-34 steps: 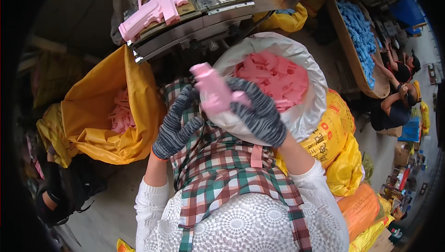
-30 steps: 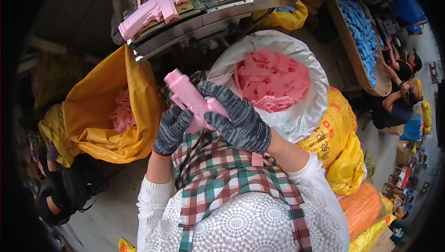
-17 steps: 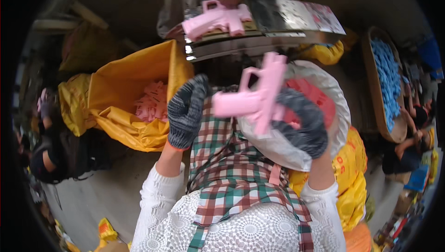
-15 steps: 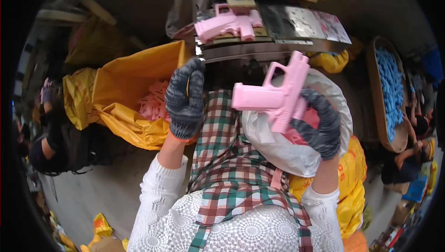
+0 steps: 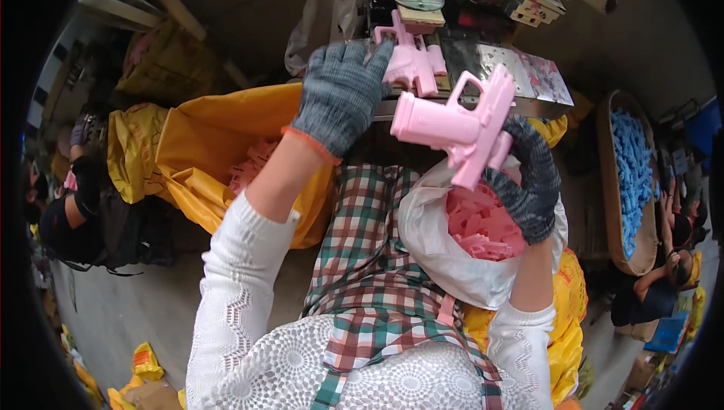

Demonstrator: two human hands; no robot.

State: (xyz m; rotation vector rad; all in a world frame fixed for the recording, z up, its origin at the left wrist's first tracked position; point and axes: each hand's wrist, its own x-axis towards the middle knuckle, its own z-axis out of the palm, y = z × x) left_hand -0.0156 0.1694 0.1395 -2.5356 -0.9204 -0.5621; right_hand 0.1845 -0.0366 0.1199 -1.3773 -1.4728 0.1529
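My right hand (image 5: 532, 184) wears a dark grey knit glove and is wrapped round a pink plastic toy pistol (image 5: 483, 123), held up over the white sack with its grip to the left. Dark-gloved too, my left hand (image 5: 343, 97) reaches to the machine, its back facing up. Under its thumb and palm is the grip of a second pink toy pistol (image 5: 415, 63), lying on the machine's bed; its fingertips curl out of sight. Pink plastic pieces (image 5: 483, 221) fill the white sack (image 5: 426, 252) beside my lap.
The metal machine (image 5: 520, 71) has a head plate above its bed. Left stands a yellow sack (image 5: 219, 123) with pink pieces inside. A long basket (image 5: 609, 184) of blue pieces is at the right. Other people sit on both sides, and a checked apron (image 5: 362, 229) covers my lap.
My left hand has moved up and right from above the yellow sack onto the toy pistol at the machine. My right hand still holds its toy pistol. The view has shifted slightly.
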